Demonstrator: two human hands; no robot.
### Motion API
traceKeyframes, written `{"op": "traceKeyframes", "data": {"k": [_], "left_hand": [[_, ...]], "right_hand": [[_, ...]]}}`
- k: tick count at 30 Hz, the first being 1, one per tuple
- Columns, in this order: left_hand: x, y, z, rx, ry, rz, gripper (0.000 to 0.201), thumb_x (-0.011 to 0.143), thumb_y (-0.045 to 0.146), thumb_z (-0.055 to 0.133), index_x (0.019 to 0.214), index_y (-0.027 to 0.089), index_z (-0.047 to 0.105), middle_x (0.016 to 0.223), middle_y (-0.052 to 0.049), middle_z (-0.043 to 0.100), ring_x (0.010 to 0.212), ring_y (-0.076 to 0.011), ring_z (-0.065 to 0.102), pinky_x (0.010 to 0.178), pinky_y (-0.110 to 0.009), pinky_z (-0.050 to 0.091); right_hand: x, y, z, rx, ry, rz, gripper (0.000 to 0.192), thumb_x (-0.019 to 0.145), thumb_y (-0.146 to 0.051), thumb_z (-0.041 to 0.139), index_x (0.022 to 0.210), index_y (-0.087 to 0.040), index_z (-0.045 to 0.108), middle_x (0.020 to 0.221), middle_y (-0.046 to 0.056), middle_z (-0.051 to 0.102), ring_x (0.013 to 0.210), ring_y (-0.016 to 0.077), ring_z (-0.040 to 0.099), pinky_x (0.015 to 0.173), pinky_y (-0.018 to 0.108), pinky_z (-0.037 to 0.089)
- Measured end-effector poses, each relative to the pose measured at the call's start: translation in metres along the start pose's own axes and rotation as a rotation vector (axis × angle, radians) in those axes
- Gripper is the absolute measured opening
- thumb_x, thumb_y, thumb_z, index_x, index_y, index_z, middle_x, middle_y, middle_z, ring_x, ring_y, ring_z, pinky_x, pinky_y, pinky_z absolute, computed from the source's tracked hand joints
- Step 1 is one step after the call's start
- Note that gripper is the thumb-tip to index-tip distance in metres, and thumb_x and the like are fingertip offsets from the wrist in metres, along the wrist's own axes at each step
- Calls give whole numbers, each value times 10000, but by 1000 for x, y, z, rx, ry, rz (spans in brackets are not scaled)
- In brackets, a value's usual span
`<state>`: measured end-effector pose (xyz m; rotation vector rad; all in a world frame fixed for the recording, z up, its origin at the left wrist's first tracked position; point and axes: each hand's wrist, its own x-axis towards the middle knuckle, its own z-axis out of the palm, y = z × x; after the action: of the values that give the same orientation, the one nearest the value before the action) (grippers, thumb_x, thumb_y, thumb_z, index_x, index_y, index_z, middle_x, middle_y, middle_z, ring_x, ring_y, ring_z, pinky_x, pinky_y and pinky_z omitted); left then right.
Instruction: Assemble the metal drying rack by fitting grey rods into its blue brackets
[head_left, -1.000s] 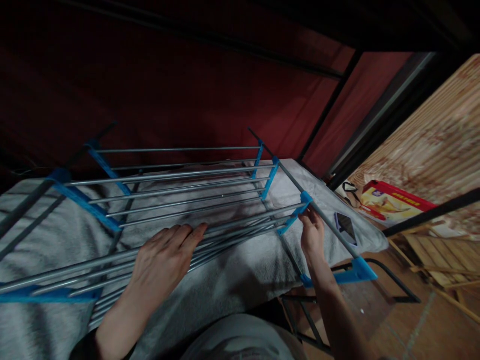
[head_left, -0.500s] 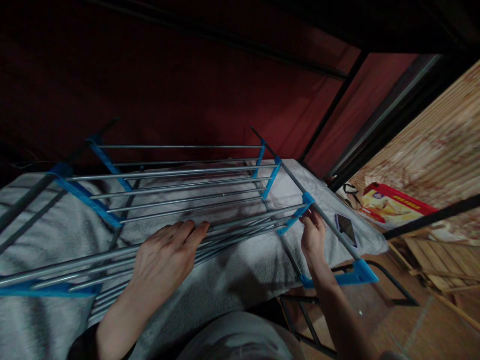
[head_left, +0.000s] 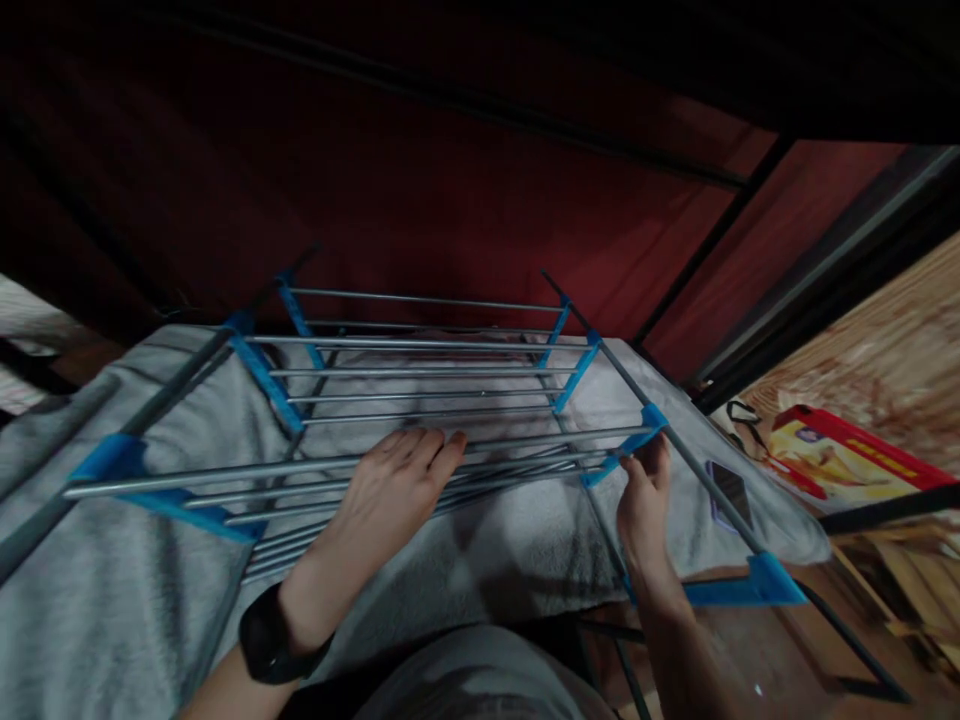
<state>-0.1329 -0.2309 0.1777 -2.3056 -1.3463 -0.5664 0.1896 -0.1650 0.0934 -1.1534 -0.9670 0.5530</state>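
Observation:
A rack of grey metal rods [head_left: 420, 343] joined by blue plastic brackets lies across a grey blanket [head_left: 517, 560]. My left hand [head_left: 405, 490] wraps over the front rods near their middle, its fingertips hidden beyond them; a black watch [head_left: 274, 635] is on that wrist. At the right end, my right hand [head_left: 643, 510] grips a blue bracket [head_left: 652, 420] where rods meet the side tube, thumb on the near side. Several loose-looking rods [head_left: 517, 470] sit bunched at a slant below the front ones. Another blue bracket [head_left: 116, 465] holds the left end of the front rods.
A phone [head_left: 727, 493] lies on the blanket right of the rack. Farther right are a red and yellow package [head_left: 847, 455] and wooden slats [head_left: 900, 580]. A dark red panel [head_left: 450, 200] with black bars stands behind the rack. A black metal frame [head_left: 855, 640] shows at lower right.
The view has swung left, so rack, hands and phone appear farther right. More of the rack's left end and the watch now show. Both hands keep about the same places on the rack.

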Motion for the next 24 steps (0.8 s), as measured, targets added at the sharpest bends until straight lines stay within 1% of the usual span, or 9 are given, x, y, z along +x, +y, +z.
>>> {"op": "traceKeyframes", "data": {"k": [2, 4, 7, 10, 14, 16, 19, 21, 24], "left_hand": [[-1, 2, -2, 34, -37, -2, 393, 891, 24, 483, 1235, 166, 607, 967, -88, 673, 869, -227, 638, 807, -376, 487], [-1, 4, -5, 70, -86, -21, 404, 902, 25, 485, 1272, 156, 580, 1015, -93, 667, 920, -232, 627, 837, -386, 471], [2, 9, -9, 78, -132, -50, 354, 948, 78, 478, 1286, 142, 557, 1061, -97, 655, 965, -225, 610, 852, -379, 448], [7, 13, -10, 70, -143, -51, 278, 989, 118, 437, 1228, 123, 579, 1067, -95, 648, 964, -209, 600, 857, -359, 428], [9, 15, -9, 75, -123, -78, 181, 979, 126, 477, 1095, 128, 615, 1013, -67, 644, 948, -207, 595, 850, -357, 425], [9, 15, -8, 79, -109, -84, 122, 962, 131, 518, 1019, 138, 625, 966, -55, 642, 923, -209, 595, 833, -362, 431], [6, 14, -7, 97, -68, -97, 99, 942, 125, 552, 982, 147, 640, 935, -48, 651, 902, -216, 600, 832, -371, 438], [1, 13, -7, 108, -15, -131, 139, 944, 142, 562, 1047, 153, 654, 973, -57, 673, 924, -226, 608, 877, -386, 437], [-15, 6, -11, 121, 106, -213, 262, 959, 248, 580, 1204, 175, 638, 1134, -98, 688, 1058, -261, 612, 1011, -449, 397]], "right_hand": [[-21, -1, -2, -45, 31, 26, 620, 825, -310, 590, 1431, -267, 464, 1494, 81, 466, 1385, 241, 434, 1179, 495, 311], [-44, -6, -6, -152, 15, -31, 597, 850, -306, 595, 1430, -276, 458, 1496, 94, 446, 1372, 254, 445, 1162, 519, 331], [-69, -24, -5, -364, -191, -354, 496, 865, -299, 596, 1357, -257, 553, 1411, 122, 508, 1330, 303, 476, 1121, 569, 362], [-76, -47, 20, -485, -462, -692, 413, 893, -241, 556, 1301, -278, 604, 1335, 117, 575, 1302, 311, 499, 1105, 580, 374], [-74, -71, 73, -544, -730, -949, 473, 937, -159, 469, 1391, -281, 518, 1319, 82, 613, 1247, 261, 549, 1142, 554, 336], [-72, -76, 94, -624, -774, -1027, 441, 959, -149, 448, 1392, -204, 510, 1285, 103, 636, 1195, 250, 571, 1136, 530, 333], [-68, -79, 110, -739, -769, -1095, 376, 972, -126, 442, 1330, -123, 556, 1176, 124, 672, 1078, 241, 592, 1039, 450, 404], [-65, -80, 113, -796, -787, -1105, 367, 969, -103, 444, 1307, -140, 583, 1118, 106, 681, 1006, 229, 593, 964, 405, 429], [-61, -81, 115, -848, -844, -1086, 392, 969, -95, 452, 1328, -186, 581, 1070, 76, 678, 955, 209, 584, 916, 370, 427]]}}
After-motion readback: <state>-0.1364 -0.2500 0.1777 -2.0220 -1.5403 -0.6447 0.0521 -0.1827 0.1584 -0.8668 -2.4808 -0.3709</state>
